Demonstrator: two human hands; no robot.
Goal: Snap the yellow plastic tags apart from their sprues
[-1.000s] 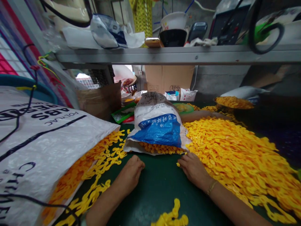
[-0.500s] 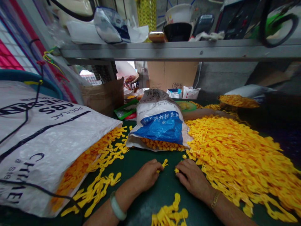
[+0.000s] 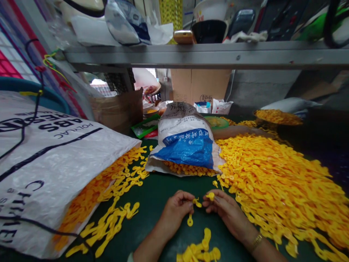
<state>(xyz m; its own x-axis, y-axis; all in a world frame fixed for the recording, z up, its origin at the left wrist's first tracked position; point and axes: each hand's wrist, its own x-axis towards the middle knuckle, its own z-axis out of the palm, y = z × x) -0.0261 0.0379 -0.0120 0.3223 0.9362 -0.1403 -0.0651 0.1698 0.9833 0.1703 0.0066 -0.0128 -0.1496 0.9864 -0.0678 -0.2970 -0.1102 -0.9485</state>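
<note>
The left hand [image 3: 176, 211] and right hand [image 3: 225, 210] work close together above the green tabletop [image 3: 160, 203], just short of touching. The left hand's grip is closed in a pinch on a small yellow plastic piece [image 3: 196, 202], with a round-ended stub [image 3: 190, 220] hanging below it. The right hand's grip is nearly closed, its fingertips pinching a second yellow piece [image 3: 210, 195]. I can't tell whether the two pieces are joined.

A big heap of yellow pieces [image 3: 272, 182] rises just to the right, so anything dropped there could vanish into it. The thin necks look liable to tear under a hard tug. On the left, the white woven sack [image 3: 54, 163] gapes open with darker pieces [image 3: 92, 193] sliding out, and a knock could spill them over the loose yellow chains [image 3: 109, 222]. The cluster [image 3: 200, 251] at the near side sits where a forearm could sweep it aside.
</note>
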